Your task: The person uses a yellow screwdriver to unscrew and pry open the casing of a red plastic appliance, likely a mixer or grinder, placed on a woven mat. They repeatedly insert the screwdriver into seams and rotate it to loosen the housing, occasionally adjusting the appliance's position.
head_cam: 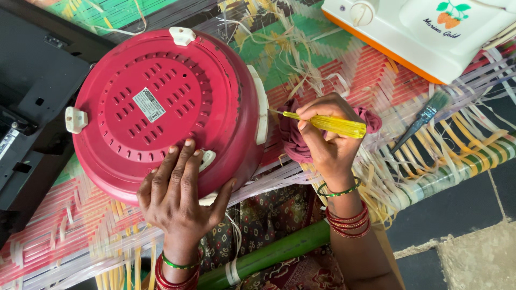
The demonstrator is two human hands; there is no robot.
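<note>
A round dark-pink appliance (156, 107) lies upside down on a woven bed, its vented base with white feet facing up. My left hand (180, 190) rests flat on its near rim, fingers spread. My right hand (325, 137) grips a yellow-handled screwdriver (333, 124), whose tip points left at the appliance's white side band. A maroon cloth (293, 139) lies bunched under my right hand.
A small paintbrush (424, 118) lies on the colourful woven straps to the right. A white and orange appliance (430, 29) stands at the top right. A black device (32, 96) sits at the left. A green bed rail (274, 252) runs below.
</note>
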